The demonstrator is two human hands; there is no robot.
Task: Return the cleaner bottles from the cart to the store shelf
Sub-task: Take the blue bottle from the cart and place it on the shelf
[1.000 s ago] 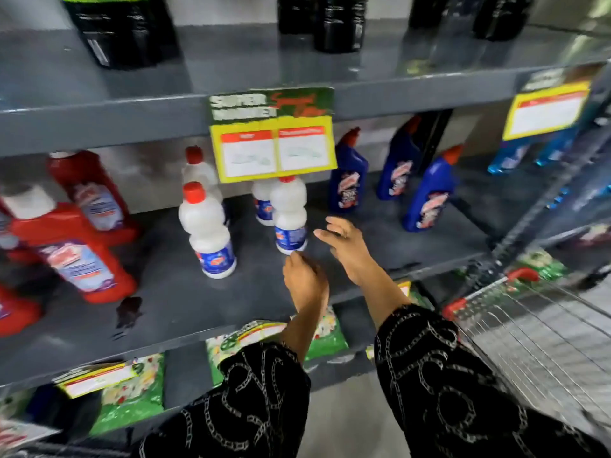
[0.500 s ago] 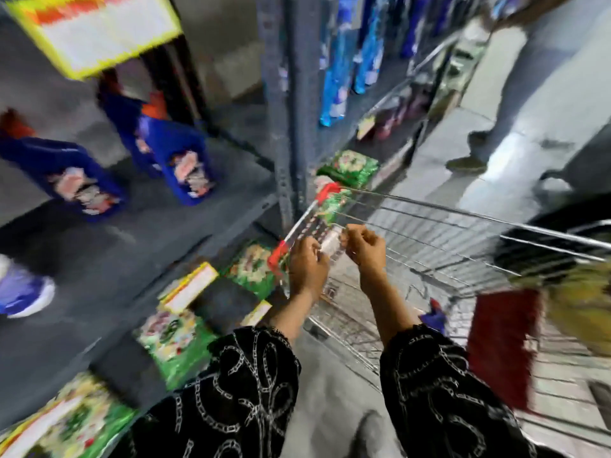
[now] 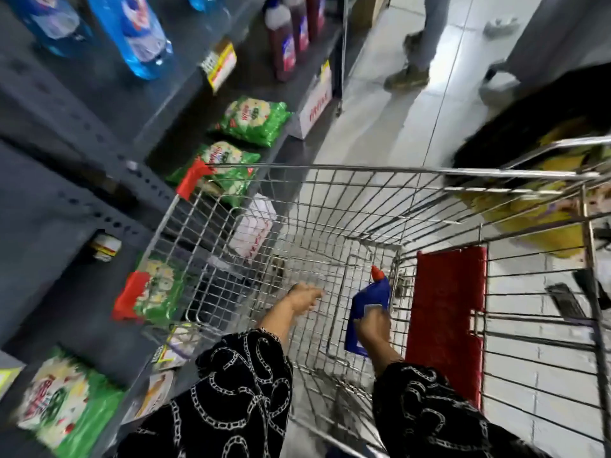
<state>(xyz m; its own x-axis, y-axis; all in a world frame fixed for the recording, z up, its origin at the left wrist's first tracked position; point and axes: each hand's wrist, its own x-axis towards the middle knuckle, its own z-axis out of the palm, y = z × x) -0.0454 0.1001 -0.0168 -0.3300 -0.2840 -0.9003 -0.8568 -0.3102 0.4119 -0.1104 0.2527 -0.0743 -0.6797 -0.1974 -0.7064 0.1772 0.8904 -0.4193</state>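
Note:
A blue cleaner bottle (image 3: 370, 302) with a red cap lies inside the wire shopping cart (image 3: 380, 170), near its red child-seat flap (image 3: 446, 319). My right hand (image 3: 375, 328) is closed around the bottle's lower body. My left hand (image 3: 302, 297) reaches into the cart beside it, fingers spread and holding nothing. The grey store shelf (image 3: 82, 200) runs along the left side. No other bottle shows in the cart.
Green packets (image 3: 251, 122) line the bottom shelf, with blue bottles (image 3: 135, 31) and dark red bottles (image 3: 284, 44) higher up. A person's legs (image 3: 420, 44) stand in the aisle ahead. A second cart with yellow goods (image 3: 542, 206) is at the right.
My view swung from the shelf down to the cart. Both hands left the shelf, passed the cart's rim and went inside; my right hand took hold of the blue bottle.

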